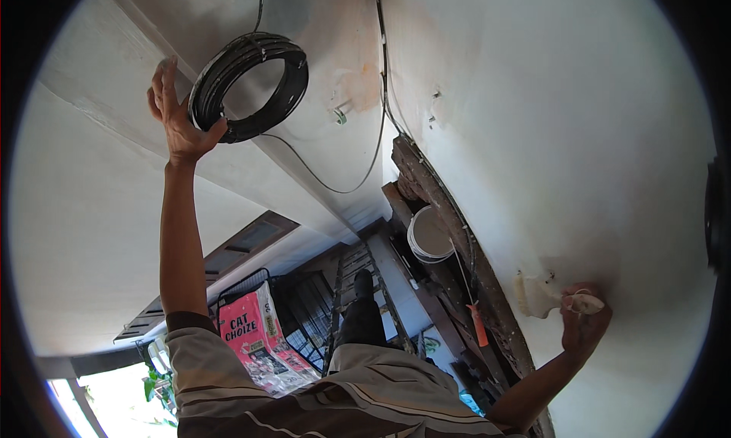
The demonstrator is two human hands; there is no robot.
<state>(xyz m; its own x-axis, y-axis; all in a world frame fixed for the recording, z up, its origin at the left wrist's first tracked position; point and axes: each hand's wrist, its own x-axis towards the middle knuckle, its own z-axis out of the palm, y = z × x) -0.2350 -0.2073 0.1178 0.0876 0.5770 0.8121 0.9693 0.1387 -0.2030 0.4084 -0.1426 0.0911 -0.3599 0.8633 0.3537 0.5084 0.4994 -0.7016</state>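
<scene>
A thick coil of black cable hangs high on the left, near the ceiling. My left hand is raised against its lower left side, with the thumb over the coil's lower edge and the fingers stretched upward. The coil sits between thumb and fingers. On the right, my right hand is closed round the handle of a paintbrush. Its pale bristles point left and lie against or very close to the white wall; I cannot tell whether they touch.
A white bucket stands by a rough dark wooden beam; an orange-handled tool hangs nearby. Below are a ladder and a pink printed bag. Thin cables run along the corner; small fittings protrude.
</scene>
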